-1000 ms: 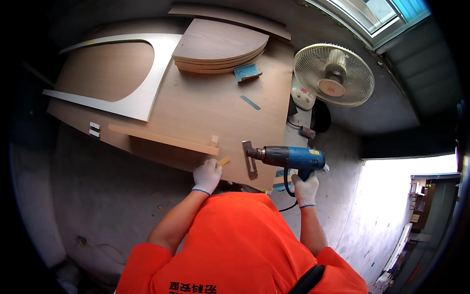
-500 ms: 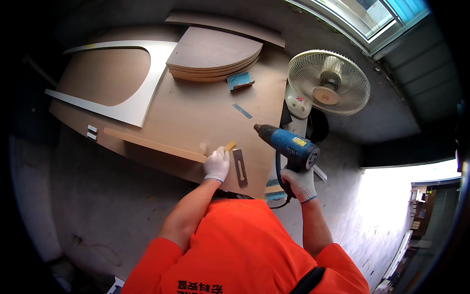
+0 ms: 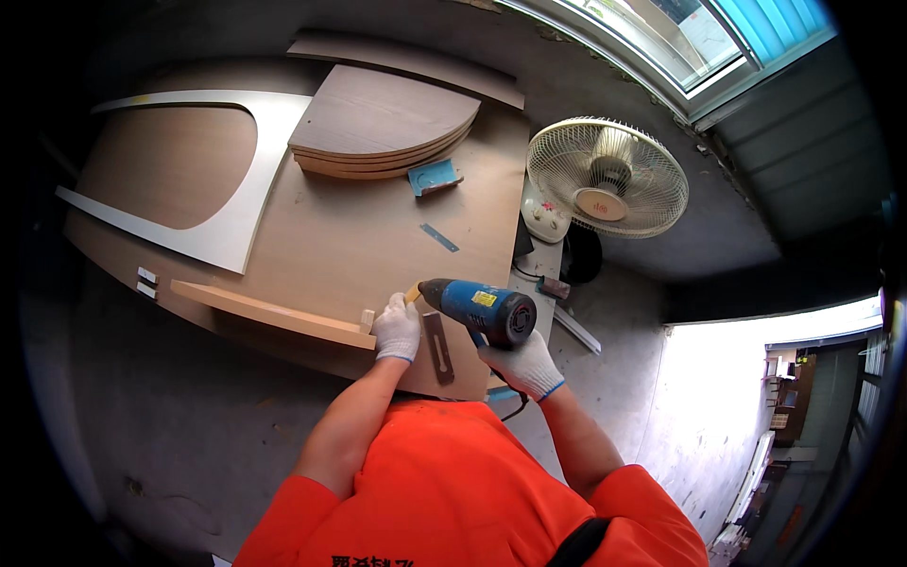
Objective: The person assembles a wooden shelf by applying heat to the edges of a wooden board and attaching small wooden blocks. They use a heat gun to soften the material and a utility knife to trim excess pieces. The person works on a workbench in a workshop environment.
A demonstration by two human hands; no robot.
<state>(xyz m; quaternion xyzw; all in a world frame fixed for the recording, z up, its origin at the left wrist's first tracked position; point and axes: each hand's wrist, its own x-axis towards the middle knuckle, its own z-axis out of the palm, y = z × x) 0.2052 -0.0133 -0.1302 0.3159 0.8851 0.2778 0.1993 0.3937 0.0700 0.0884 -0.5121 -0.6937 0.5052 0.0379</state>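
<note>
My right hand (image 3: 529, 365), in a white glove, is wrapped round the handle of a blue and black heat gun (image 3: 480, 307). The gun's dark nozzle points left and reaches a small yellowish strip (image 3: 413, 292). That strip sticks out from the closed fingers of my gloved left hand (image 3: 397, 331). Beside this hand is the right end of a long, narrow wooden board (image 3: 274, 314) at the table's near edge, with a small pale block (image 3: 367, 320) next to it. A flat, slotted metal plate (image 3: 438, 348) lies on the table, right of my left hand.
The brown tabletop (image 3: 350, 236) carries a stack of curved panels (image 3: 387, 113), a white cut-out frame (image 3: 241, 222), a blue-faced block (image 3: 435, 177) and a thin blue strip (image 3: 439, 238). A fan (image 3: 607, 180) stands at the right, below a window (image 3: 661, 42).
My right hand has brought the heat gun leftward and down, so its nozzle is now at the yellowish strip. My left hand keeps its hold, and the whole view has shifted slightly.
</note>
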